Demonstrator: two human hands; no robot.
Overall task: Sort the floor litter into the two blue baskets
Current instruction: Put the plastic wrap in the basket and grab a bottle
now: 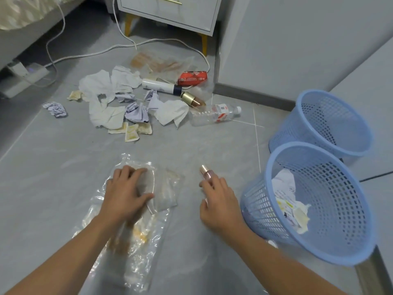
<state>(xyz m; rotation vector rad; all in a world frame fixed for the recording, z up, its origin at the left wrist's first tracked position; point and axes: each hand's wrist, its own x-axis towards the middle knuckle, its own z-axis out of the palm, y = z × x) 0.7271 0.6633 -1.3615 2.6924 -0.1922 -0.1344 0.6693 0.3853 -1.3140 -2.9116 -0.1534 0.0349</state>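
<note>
While both arms reach down over the grey floor (63,158), the left hand (125,192) lies palm-down on a clear plastic bag (146,248), its grip curled over a bunched fold of the film, with a smaller clear wrapper (168,192) just beside the thumb. Right hand (217,201) holds a small pink bottle (205,173); grip pinched round its lower end, gold cap pointing away from the person.

Near basket (350,250), just right of the right hand, leans toward the camera and contains crumpled paper (284,188) and yellowish wrappers (297,218). Far basket (359,133) stands behind it, touching or nearly so; contents cannot be told through the mesh.

Main litter pile further out on the floor:
- white tissues (104,84) and crumpled lilac paper (137,112), with one lilac ball (55,109) apart to the left
- small beige sachets (131,132) at the near edge
- white tube (161,86) with dark cap, beside a red can (192,77)
- gold lipstick (192,99)
- clear water bottle (214,113) lying on its side, cap toward the baskets
- clear bag with orange print (157,62) at the back

White cable (119,46) runs past a cabinet (170,11) with yellow legs.
</note>
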